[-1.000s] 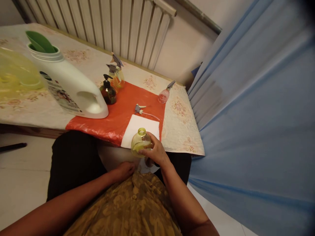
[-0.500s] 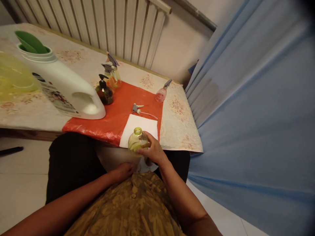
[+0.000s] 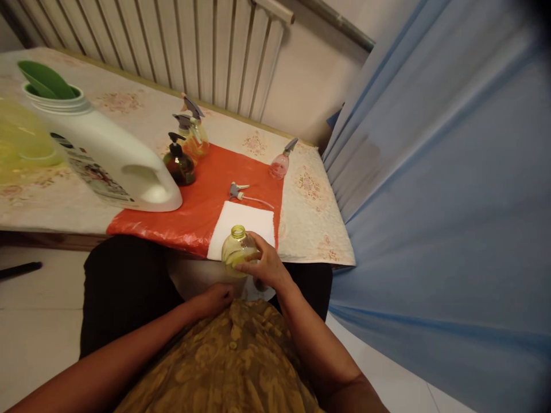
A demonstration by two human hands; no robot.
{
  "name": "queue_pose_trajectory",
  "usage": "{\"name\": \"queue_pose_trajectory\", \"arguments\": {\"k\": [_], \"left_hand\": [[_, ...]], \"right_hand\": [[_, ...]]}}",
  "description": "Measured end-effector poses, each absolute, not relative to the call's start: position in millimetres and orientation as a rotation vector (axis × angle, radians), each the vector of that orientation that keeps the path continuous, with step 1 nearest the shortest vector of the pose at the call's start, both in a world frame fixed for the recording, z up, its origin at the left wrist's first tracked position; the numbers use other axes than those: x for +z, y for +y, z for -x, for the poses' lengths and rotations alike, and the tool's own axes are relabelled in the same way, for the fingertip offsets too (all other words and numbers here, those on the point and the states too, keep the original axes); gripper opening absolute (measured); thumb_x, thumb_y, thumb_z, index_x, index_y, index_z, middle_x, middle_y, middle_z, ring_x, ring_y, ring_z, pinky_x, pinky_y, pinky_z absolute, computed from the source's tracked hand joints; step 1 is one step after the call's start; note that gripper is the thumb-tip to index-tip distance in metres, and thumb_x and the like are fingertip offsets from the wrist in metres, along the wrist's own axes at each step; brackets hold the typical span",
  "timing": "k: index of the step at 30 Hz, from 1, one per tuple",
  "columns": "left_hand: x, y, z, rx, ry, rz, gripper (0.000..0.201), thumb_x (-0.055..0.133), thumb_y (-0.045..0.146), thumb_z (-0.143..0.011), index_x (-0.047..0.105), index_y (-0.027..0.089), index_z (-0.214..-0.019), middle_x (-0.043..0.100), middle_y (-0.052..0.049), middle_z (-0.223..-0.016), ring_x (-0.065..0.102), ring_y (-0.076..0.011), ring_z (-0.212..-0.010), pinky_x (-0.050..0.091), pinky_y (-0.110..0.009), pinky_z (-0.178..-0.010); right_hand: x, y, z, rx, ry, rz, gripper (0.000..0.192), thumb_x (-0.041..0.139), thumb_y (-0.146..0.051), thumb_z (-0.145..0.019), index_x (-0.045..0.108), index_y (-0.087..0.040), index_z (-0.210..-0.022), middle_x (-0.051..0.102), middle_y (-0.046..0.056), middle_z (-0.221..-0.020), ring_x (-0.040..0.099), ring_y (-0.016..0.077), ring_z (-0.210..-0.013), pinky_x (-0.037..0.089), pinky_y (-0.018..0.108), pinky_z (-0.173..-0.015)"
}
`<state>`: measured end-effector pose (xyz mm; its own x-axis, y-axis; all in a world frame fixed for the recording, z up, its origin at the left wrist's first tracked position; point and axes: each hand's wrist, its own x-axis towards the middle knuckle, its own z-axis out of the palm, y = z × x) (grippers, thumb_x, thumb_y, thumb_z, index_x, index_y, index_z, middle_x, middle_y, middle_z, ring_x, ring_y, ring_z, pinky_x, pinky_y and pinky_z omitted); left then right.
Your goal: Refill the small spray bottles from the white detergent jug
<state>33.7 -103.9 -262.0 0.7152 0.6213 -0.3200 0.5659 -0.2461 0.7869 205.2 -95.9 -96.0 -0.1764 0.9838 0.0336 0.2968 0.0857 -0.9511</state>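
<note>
My right hand [image 3: 269, 264] is wrapped round the side of a clear yellow-green bottle [image 3: 236, 253] with an open neck, holding it upright at the table's front edge. Some yellowish liquid seems to show low in the bottle. My left hand [image 3: 217, 298] rests low by my lap, its fingers curled closed; whether anything is in them is hidden. Beyond the bottle lies a folded white cloth [image 3: 249, 221]. A grey and white spray head [image 3: 236, 191] with a thin dip tube lies just behind the cloth on a red plastic sheet [image 3: 206, 192].
A large white jug [image 3: 112, 155] with a green scoop [image 3: 45, 80] in its mouth stands left. Behind it are a dark pump bottle [image 3: 179, 166] and spray bottles [image 3: 198, 140]. A pink spray bottle [image 3: 279, 166] stands back right, and a blue curtain [image 3: 430, 201] hangs at the right.
The bottle in my right hand sits slightly lower and further left in view, as the whole view has shifted a little. Both hands keep the same hold and pose.
</note>
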Motion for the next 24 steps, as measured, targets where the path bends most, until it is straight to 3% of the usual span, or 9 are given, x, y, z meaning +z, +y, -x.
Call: {"name": "queue_pose_trajectory", "arguments": {"k": [8,24], "left_hand": [[-268.7,-110.2,-41.5,0.046,0.988,-1.908,0.013,0.046,0.022,-0.070,0.042,0.019,-0.058,0.044,0.004,-0.060,0.038,-0.0118,-0.061,0.027,-0.025,-0.057],[-266.2,-114.1,-42.7,0.173,0.986,-1.676,0.015,0.056,0.018,-0.067,0.052,0.019,-0.052,0.048,0.005,-0.055,0.040,-0.0118,-0.058,0.031,-0.024,-0.058]], "right_hand": [[-95.3,-92.0,-208.1,1.089,-1.605,1.341,0.079,0.083,-0.034,-0.059,0.050,-0.024,-0.130,0.060,0.005,-0.125,0.055,0.0236,-0.115,0.042,0.037,-0.100],[-86.8,-84.9,-210.1,1.035,-1.677,1.323,0.073,0.080,-0.032,-0.062,0.052,-0.023,-0.128,0.061,0.005,-0.122,0.056,0.0227,-0.113,0.042,0.036,-0.098]]}}
